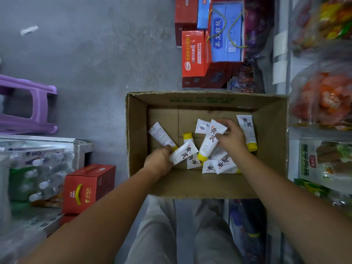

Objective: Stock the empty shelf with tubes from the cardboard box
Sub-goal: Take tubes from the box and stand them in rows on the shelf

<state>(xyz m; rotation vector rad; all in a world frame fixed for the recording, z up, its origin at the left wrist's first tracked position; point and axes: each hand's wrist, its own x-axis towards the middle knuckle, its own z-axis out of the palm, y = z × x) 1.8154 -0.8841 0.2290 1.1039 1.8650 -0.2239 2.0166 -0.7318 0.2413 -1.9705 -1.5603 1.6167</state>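
You are looking straight down into an open cardboard box (207,185) that is sitting on the grey concrete floor (95,54), and both your hands are inside it. Your left hand (159,161) is curling its fingers round the near end of a white tube (182,152) with black characters, which is lying slantwise in the near left part of the box. Your right hand (231,137) is pinching the flat crimped end of a second tube (210,141) between thumb and fingers, its yellow cap pointing back toward you. Whether that one is off the box floor or still resting on the others is hard to tell from this angle. More tubes are lying loose on the bottom: one with its printed back showing (162,136) near the left wall, one along the right wall (247,130), and a small heap (222,164) just below your right wrist. Beyond the box, red cartons (192,54) and a blue gift box (226,33) are standing together. A purple plastic stool (28,105) is lying on its side at the left, with shrink-wrapped water bottles (47,176) and a red carton with a yellow handle (85,187) nearer you. Bagged snacks (323,100) are crowding the shelving on your right.
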